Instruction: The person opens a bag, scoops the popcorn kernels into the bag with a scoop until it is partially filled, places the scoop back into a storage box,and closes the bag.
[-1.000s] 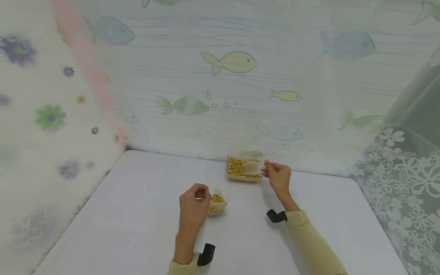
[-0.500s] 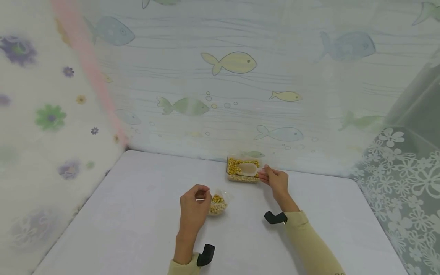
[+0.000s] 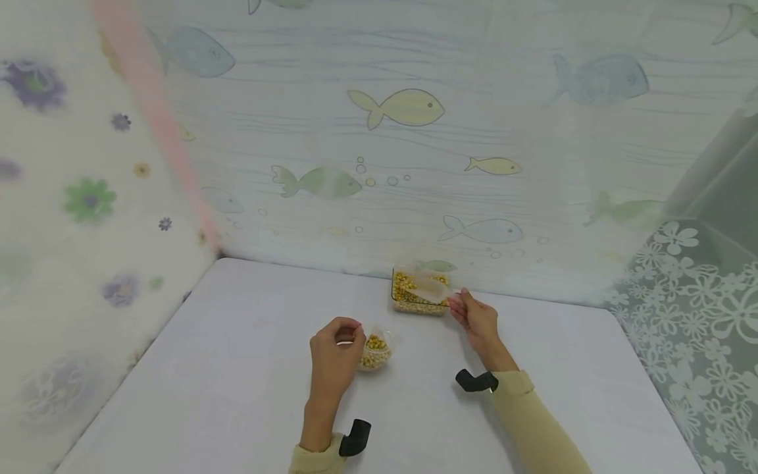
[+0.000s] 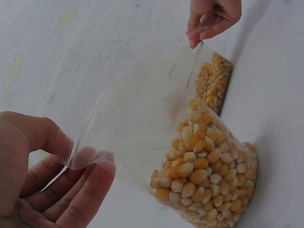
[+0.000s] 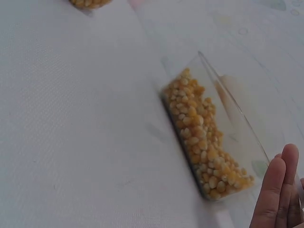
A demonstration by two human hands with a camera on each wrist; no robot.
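Note:
My left hand (image 3: 335, 352) pinches the upper edge of a clear zip bag (image 4: 204, 175) between thumb and fingers. Yellow corn kernels (image 3: 375, 353) fill the lower part of the bag, which stands upright on the table. Farther back, a clear rectangular box (image 3: 420, 308) holds more corn kernels (image 5: 194, 137). Over this box is a pale translucent scoop (image 3: 432, 289), its handle gripped by my right hand (image 3: 478, 321) at the box's right end. In the right wrist view only some fingers of that hand show, and the scoop is partly seen through the box wall.
Both things stand on a white-covered table (image 3: 237, 368). The box is close to the fish-patterned curtain (image 3: 391, 197) at the back edge. A flower-print curtain (image 3: 89, 263) hangs at the left, and lace cloth (image 3: 699, 349) at the right.
The scoop first moved down and leftward into the box's corn, then came up and now lies tilted over it. My right hand shifted slightly with it. The left hand and bag stayed almost still.

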